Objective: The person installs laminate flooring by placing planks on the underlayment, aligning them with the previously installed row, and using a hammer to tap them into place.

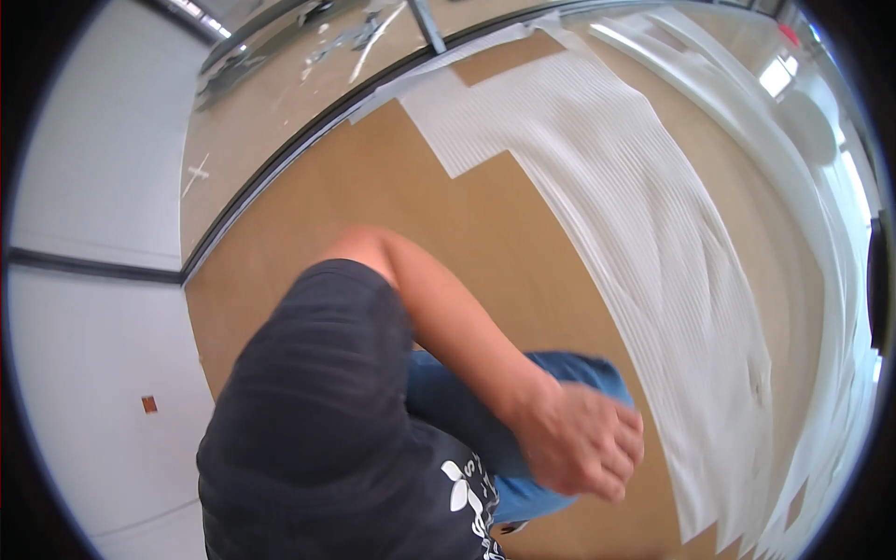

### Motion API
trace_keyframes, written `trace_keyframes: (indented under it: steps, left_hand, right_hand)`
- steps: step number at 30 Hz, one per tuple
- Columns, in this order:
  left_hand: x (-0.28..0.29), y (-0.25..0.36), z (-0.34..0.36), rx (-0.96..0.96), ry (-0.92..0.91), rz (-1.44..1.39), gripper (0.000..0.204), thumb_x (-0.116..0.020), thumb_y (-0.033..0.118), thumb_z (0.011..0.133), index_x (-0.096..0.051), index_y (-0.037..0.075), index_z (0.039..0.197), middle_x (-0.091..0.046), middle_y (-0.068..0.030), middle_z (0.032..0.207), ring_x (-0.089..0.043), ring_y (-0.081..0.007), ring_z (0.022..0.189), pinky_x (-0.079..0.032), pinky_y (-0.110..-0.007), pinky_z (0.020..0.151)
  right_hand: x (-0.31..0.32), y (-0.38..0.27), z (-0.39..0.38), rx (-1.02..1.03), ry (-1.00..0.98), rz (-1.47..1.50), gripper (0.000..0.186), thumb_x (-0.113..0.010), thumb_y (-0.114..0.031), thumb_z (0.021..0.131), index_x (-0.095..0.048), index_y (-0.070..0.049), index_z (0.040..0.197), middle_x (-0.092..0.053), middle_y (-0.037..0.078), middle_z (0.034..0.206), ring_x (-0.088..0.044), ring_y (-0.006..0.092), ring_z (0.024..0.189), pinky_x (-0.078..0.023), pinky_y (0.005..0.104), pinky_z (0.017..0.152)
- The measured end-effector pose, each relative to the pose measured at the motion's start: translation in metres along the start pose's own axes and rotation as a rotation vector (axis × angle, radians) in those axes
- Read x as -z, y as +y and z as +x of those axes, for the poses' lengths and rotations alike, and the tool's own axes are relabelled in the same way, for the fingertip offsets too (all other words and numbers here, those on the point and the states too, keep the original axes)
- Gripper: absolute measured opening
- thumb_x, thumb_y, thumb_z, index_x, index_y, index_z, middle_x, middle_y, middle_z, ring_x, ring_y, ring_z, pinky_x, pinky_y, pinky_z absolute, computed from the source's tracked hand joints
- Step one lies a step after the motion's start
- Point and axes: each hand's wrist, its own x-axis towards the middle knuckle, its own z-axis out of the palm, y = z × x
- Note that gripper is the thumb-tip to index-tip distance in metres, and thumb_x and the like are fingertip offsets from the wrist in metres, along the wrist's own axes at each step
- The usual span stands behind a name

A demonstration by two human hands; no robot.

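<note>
My left arm, in a dark short sleeve (pixel 317 373), bends across my body. At its end my left hand (pixel 581 441) hangs above my knee in blue trousers (pixel 588 371), its back toward me. The fingers curl in and are slightly blurred; whatever they may hold is hidden beneath them. My right hand is out of the picture. Nearest to the left hand on the right lies a long white ribbed sheet (pixel 653 233), like foam or plastic wrap, spread over the tan floor (pixel 373 177).
Another strip of white sheeting (pixel 784 159) curves along the right side. A dark frame rail (pixel 308 135) borders the floor at the far left, with scraps (pixel 359 37) beyond it. Pale wall panels (pixel 103 140) stand left, with a small reddish-brown patch (pixel 149 404) low down.
</note>
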Motion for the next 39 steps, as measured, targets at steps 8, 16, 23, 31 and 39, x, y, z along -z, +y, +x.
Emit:
trace_keyframes:
  steps: [8, 16, 23, 31, 39]
  left_hand:
    - [-0.027, -0.027, 0.062, 0.357, -0.448, -0.010, 0.017, -0.067, 0.027, 0.080, -0.066, 0.012, 0.088, -0.070, -0.0043, 0.089, -0.066, -0.0242, 0.094, -0.048, -0.043, 0.086]
    - [0.033, 0.053, 0.086, 0.798, -0.700, -0.057, 0.021, -0.065, 0.022, 0.076, -0.076, 0.006, 0.084, -0.077, -0.0184, 0.087, -0.075, -0.0339, 0.083, -0.056, -0.049, 0.069]
    - [0.129, 0.185, 0.024, 1.115, -0.604, 0.215, 0.020, -0.063, 0.026, 0.084, -0.076, 0.014, 0.094, -0.076, -0.0104, 0.100, -0.073, -0.0297, 0.098, -0.054, -0.047, 0.081]
    - [0.334, 0.450, -0.138, 1.874, -0.141, -0.007, 0.033, -0.061, 0.012, 0.075, -0.076, 0.002, 0.103, -0.072, -0.0258, 0.104, -0.071, -0.0431, 0.092, -0.057, -0.053, 0.080]
    - [0.403, 0.764, -0.346, 2.562, 0.809, 0.094, 0.032, -0.052, 0.025, 0.100, -0.071, 0.007, 0.117, -0.069, -0.0232, 0.122, -0.064, -0.0383, 0.120, -0.050, -0.055, 0.100]
  right_hand:
    - [0.108, -0.136, -0.034, -0.211, -0.096, 0.022, 0.033, -0.061, -0.033, 0.100, -0.066, -0.001, 0.108, -0.069, 0.011, 0.085, -0.064, 0.0261, 0.068, -0.046, 0.0373, 0.050]
    - [0.123, -0.393, -0.161, 0.103, -0.173, -0.130, 0.048, -0.054, -0.043, 0.103, -0.062, -0.005, 0.131, -0.069, 0.011, 0.117, -0.066, 0.0230, 0.088, -0.050, 0.0341, 0.069]
    - [0.060, -0.523, -0.473, 0.448, -0.501, -0.340, 0.045, -0.060, -0.036, 0.102, -0.065, -0.003, 0.132, -0.069, 0.008, 0.118, -0.066, 0.0192, 0.093, -0.051, 0.0332, 0.076]
    - [0.121, -0.431, -0.593, 0.813, -0.611, -0.741, 0.036, -0.061, -0.028, 0.103, -0.072, 0.001, 0.119, -0.071, 0.009, 0.090, -0.069, 0.0180, 0.083, -0.053, 0.0336, 0.070]
    - [0.253, -0.329, -0.514, 1.074, -0.585, -1.874, 0.028, -0.063, -0.024, 0.096, -0.072, -0.002, 0.111, -0.074, 0.015, 0.096, -0.071, 0.0289, 0.081, -0.058, 0.0443, 0.071]
